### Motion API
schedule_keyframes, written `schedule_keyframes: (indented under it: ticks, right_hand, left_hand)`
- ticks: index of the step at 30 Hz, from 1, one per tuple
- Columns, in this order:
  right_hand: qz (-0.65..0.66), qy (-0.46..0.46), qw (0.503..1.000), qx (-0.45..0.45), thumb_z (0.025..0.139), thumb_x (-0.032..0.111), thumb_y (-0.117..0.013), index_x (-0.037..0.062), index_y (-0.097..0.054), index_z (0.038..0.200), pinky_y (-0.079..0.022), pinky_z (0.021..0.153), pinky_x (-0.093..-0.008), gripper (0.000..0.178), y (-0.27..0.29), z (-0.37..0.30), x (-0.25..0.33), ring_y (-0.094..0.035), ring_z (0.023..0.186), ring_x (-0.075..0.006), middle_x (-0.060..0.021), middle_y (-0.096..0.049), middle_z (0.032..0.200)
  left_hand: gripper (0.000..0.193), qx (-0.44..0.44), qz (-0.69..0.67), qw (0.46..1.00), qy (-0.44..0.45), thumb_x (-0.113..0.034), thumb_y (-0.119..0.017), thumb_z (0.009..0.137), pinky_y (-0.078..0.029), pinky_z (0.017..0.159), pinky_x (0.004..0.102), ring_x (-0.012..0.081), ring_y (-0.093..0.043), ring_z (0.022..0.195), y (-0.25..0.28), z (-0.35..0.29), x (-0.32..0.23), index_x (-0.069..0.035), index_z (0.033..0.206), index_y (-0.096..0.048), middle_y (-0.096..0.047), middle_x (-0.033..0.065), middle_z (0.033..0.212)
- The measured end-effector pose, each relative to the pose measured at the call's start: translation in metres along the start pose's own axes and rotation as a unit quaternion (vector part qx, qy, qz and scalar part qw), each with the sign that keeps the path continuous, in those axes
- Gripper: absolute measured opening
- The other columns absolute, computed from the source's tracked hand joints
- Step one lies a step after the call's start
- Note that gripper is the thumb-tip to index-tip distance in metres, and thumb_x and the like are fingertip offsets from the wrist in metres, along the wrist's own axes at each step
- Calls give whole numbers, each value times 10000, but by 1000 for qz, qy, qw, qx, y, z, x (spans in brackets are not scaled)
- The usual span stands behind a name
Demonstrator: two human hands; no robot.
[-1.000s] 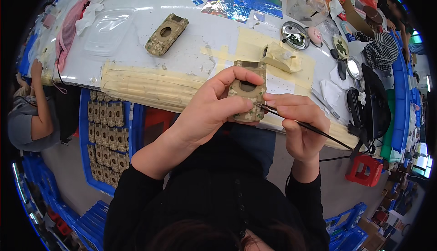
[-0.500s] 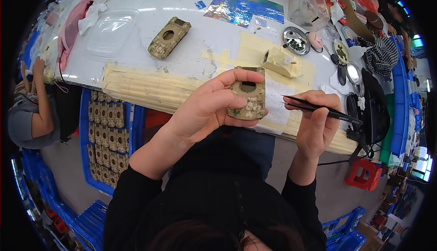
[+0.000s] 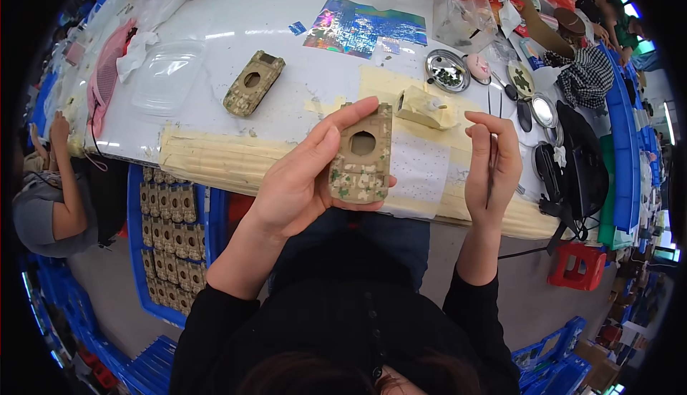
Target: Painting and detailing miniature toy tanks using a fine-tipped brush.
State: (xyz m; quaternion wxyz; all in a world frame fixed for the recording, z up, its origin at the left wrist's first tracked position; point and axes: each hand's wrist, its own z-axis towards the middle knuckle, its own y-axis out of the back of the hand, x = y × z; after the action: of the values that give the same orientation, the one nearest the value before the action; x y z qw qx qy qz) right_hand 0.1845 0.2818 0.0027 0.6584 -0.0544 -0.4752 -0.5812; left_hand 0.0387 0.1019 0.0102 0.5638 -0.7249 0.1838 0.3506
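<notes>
My left hand (image 3: pixel 297 177) is closed around a camouflage model tank hull (image 3: pixel 363 168), its round turret hole facing up. Green and pale square patches cover the hull's near end. To the right, my right hand (image 3: pixel 494 162) grips dark tweezers (image 3: pixel 491 134), their tips pointing away from me over the table and apart from the hull. Another camouflage tank hull (image 3: pixel 253 84) lies on the table beyond my left hand. A yellow taped block with a peg (image 3: pixel 422 107) sits between the hands. Farther back is a round metal dish (image 3: pixel 447 71) with small dark green pieces.
At lower left, a blue crate (image 3: pixel 136 216) holds rows of tank hulls. A shiny holographic sheet (image 3: pixel 365 26) and a clear plastic tray (image 3: pixel 166 80) lie on the table. A dotted white paper (image 3: pixel 422 173) is near its taped front edge. A red stool (image 3: pixel 576 266) stands right.
The tweezers have swung from pointing left at the hull to pointing away from me. My left hand has brought the hull left and nearer. The view has shifted slightly.
</notes>
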Motion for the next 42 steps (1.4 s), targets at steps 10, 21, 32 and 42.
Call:
schedule_keyframes:
  ticks: [10,21,32,42]
  right_hand:
    - [-162,111,980,-17,752,72,-722,67,-675,875,-444,654,-334,132,-21,17,-14,-545,751,-245,-67,-591,730]
    - [-122,139,975,-123,724,17,-744,43,-666,830,-423,610,-286,134,-6,15,18,-539,684,-214,-90,-576,714]
    - [250,41,962,104,882,29,-597,18,-608,928,-455,714,-261,49,-16,-5,45,-585,778,-156,-73,-670,876]
    - [258,25,959,117,896,48,-591,5,-590,912,-465,729,-259,47,-18,-7,46,-581,790,-150,-75,-665,878]
  left_hand:
    - [690,20,-55,998,-32,-560,-253,958,-604,636,319,263,-651,901,14,1,15,-159,1492,-79,-474,138,1290]
    - [731,15,-117,993,9,-606,-238,940,-604,630,287,229,-650,867,11,6,19,-98,1464,-186,-515,124,1208]
    - [736,-53,-90,993,48,-632,-224,934,-576,508,224,203,-626,784,-6,3,18,-112,1454,-238,-521,114,1189]
    - [720,-45,-100,993,44,-619,-226,940,-581,514,227,209,-629,786,-4,2,18,-114,1454,-238,-513,109,1207]
